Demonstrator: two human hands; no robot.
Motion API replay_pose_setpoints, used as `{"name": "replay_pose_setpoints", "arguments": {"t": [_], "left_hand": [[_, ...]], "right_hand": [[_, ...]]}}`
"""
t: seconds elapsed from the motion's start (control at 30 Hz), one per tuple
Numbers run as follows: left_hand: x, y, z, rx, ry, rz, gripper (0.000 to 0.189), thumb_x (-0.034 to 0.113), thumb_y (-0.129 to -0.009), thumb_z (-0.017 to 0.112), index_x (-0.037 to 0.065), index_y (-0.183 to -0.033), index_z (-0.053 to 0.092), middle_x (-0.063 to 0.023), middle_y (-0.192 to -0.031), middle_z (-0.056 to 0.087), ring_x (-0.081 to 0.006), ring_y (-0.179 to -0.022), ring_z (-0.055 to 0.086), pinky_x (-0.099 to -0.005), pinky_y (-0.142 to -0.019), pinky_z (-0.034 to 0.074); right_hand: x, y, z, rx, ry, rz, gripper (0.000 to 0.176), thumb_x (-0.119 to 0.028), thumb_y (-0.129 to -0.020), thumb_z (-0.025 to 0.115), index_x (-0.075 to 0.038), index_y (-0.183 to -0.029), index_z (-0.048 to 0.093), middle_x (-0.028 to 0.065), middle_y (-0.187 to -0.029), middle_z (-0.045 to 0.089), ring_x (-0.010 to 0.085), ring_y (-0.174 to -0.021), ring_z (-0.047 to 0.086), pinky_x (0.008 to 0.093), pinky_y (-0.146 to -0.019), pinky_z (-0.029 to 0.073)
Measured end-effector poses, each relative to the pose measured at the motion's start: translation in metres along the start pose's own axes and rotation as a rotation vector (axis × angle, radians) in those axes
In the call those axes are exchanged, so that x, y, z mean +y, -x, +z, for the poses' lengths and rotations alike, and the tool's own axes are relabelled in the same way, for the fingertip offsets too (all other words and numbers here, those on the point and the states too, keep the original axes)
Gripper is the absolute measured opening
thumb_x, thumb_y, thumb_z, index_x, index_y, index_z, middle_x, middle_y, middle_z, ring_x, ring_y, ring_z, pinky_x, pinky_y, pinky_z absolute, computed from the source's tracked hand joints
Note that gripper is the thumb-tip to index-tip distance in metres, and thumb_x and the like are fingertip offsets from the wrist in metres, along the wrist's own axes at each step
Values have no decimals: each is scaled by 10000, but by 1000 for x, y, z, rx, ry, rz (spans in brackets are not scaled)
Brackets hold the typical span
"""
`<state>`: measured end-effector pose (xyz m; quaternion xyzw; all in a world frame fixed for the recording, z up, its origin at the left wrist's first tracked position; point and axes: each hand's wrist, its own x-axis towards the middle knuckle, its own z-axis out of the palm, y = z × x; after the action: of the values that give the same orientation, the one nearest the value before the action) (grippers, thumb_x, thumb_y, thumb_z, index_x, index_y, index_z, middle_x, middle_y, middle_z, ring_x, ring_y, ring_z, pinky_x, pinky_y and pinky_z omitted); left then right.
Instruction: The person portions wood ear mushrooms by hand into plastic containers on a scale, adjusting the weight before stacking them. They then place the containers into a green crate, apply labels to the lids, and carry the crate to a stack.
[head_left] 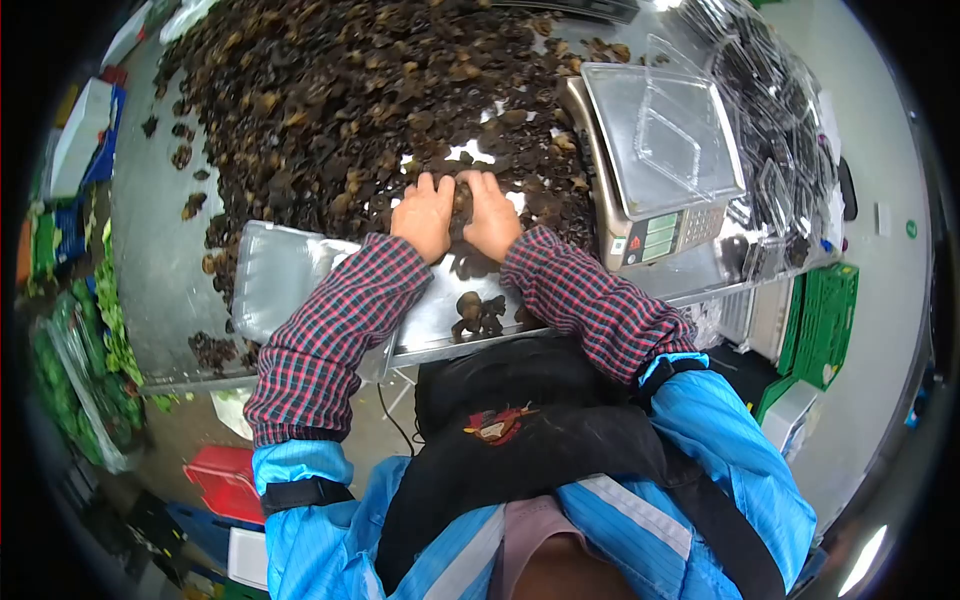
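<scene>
Dark brown wood ear mushrooms (330, 110) lie in a broad heap over the metal table. My left hand (425, 218) and my right hand (487, 218) rest side by side at the heap's near edge, palms down, with fingers stretched forward onto the mushrooms. Some brown pieces show in the narrow gap between the hands. The undersides of both hands are hidden. A small clump of mushrooms (478, 315) sits closer to me on bare metal. Left of my left forearm lies a clear plastic tray (285, 280), partly covered by the sleeve.
A digital scale (655, 235) with a clear plastic container (665, 140) on its pan stands to the right. Stacked clear containers (775, 110) cover the table's right side. Green crates (828, 325) stand below right; a red bin (225, 480) and bagged greens (85, 375) are at left.
</scene>
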<state>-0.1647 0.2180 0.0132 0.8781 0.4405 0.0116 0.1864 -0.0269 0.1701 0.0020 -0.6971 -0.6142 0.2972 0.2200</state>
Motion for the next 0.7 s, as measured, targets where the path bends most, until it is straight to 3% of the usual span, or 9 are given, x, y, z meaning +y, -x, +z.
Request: {"name": "replay_pose_setpoints", "arguments": {"t": [0.17,0.23,0.37,0.43,0.5,0.53,0.57,0.63,0.7], "left_hand": [[8,-7,-4,-63,40,26,504,45,-657,704,34,-1093,451,-219,-999,544,-408,-832,629,-473,-698,535],[8,-6,-8,-37,50,57,487,48,-664,695,41,-1088,455,-217,-978,554,-408,-814,631,-479,-688,532],[27,-13,-43,39,34,127,508,49,-660,693,71,-1118,475,-201,-945,574,-409,-783,627,-492,-663,519],[57,-23,-72,112,51,159,569,40,-626,729,62,-1136,476,-192,-950,563,-406,-795,621,-488,-667,519],[92,-40,-106,126,59,243,578,21,-612,738,53,-1127,477,-173,-961,556,-387,-859,608,-468,-689,520],[110,-52,-116,162,77,293,584,22,-607,738,56,-1128,475,-170,-956,555,-385,-861,607,-462,-694,521],[128,-65,-123,199,94,342,590,23,-601,737,60,-1128,474,-168,-952,553,-382,-864,606,-457,-700,521],[167,-96,-129,254,102,463,598,37,-597,737,64,-1130,468,-167,-943,550,-374,-861,606,-449,-710,520],[202,-131,-116,237,129,534,629,78,-610,733,71,-1178,464,-156,-967,544,-370,-888,593,-458,-734,499]], "right_hand": [[-4,9,-19,-45,79,-36,753,34,-585,732,-94,-1254,412,177,-1185,473,392,-997,581,450,-809,514],[3,1,-14,-62,5,18,703,46,-594,717,-69,-1226,431,195,-1145,527,397,-1013,578,451,-822,512],[-2,4,-42,139,-214,-115,561,58,-630,657,-32,-1153,474,225,-1071,581,404,-998,590,438,-818,495],[0,2,-75,192,-173,-165,474,0,-691,638,-47,-1123,448,224,-1007,575,438,-899,592,490,-768,494],[-5,5,-128,239,-228,-204,462,3,-687,641,-55,-1106,455,205,-1004,578,438,-896,591,494,-755,493],[-9,11,-163,208,-201,-147,450,5,-688,639,-53,-1098,462,199,-1006,577,425,-892,598,488,-751,491],[3,10,-183,283,-212,-219,461,10,-691,633,-54,-1117,469,199,-1022,585,407,-911,610,455,-769,495],[23,16,-221,369,-300,-139,478,-14,-692,668,-59,-1131,484,194,-1045,600,375,-948,622,415,-800,496],[48,23,-259,436,-200,-79,498,-46,-689,710,-64,-1137,494,188,-1059,612,352,-980,627,394,-819,495]]}}
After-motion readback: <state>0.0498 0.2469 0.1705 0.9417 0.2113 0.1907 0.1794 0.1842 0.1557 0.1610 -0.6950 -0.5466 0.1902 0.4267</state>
